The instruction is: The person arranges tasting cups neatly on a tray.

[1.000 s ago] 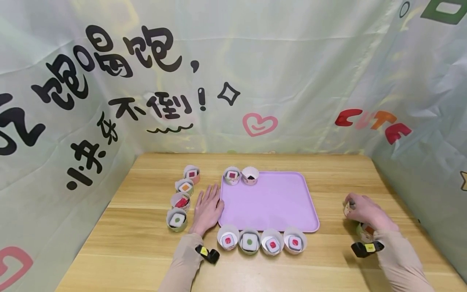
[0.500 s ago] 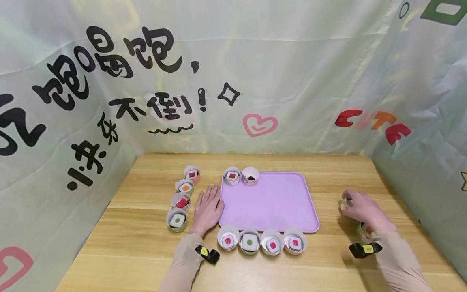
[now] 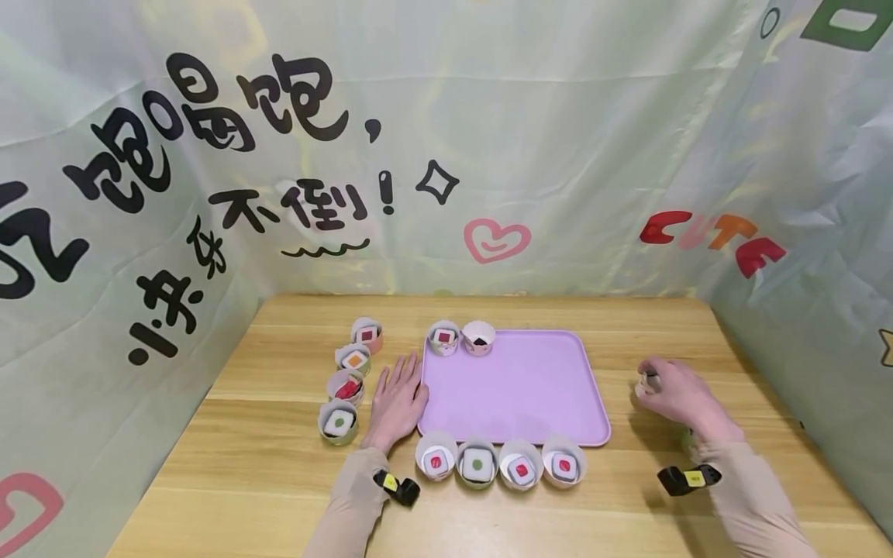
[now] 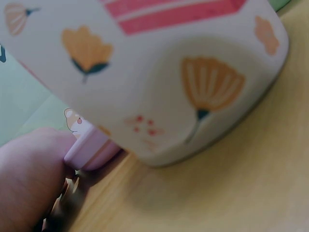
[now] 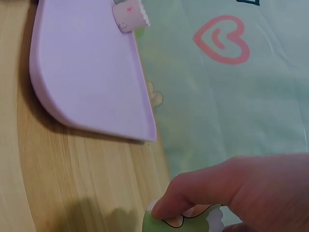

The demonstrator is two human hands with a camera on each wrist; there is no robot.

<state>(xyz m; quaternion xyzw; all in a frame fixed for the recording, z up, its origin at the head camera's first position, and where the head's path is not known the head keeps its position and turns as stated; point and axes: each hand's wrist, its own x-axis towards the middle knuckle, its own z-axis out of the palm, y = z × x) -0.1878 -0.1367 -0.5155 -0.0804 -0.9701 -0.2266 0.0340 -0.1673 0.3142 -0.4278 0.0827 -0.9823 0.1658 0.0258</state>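
Observation:
My right hand (image 3: 687, 394) grips a small paper cup (image 3: 646, 384) by its rim, right of the lilac tray (image 3: 516, 387). In the right wrist view the thumb and fingers curl over this cup (image 5: 181, 223), which has a green print and a scalloped edge. Beneath my right wrist another cup (image 3: 689, 442) is mostly hidden. My left hand (image 3: 394, 403) lies flat with fingers extended at the tray's left edge. Close before the left wrist camera stands a cup (image 4: 145, 92) printed with orange flowers; past it the hand meets the tray's rim (image 4: 91, 152).
On the tray's back left corner stand a cup (image 3: 443, 349) with a sushi-like piece and a pink cup (image 3: 478, 349). Several filled cups, including one with a green dot (image 3: 338, 422), line the left side. Others (image 3: 477, 479) form a row along the tray's front edge.
My right hand has moved left, toward the tray, carrying the cup away from the cup under its wrist. The left hand and the other cups have kept their places.

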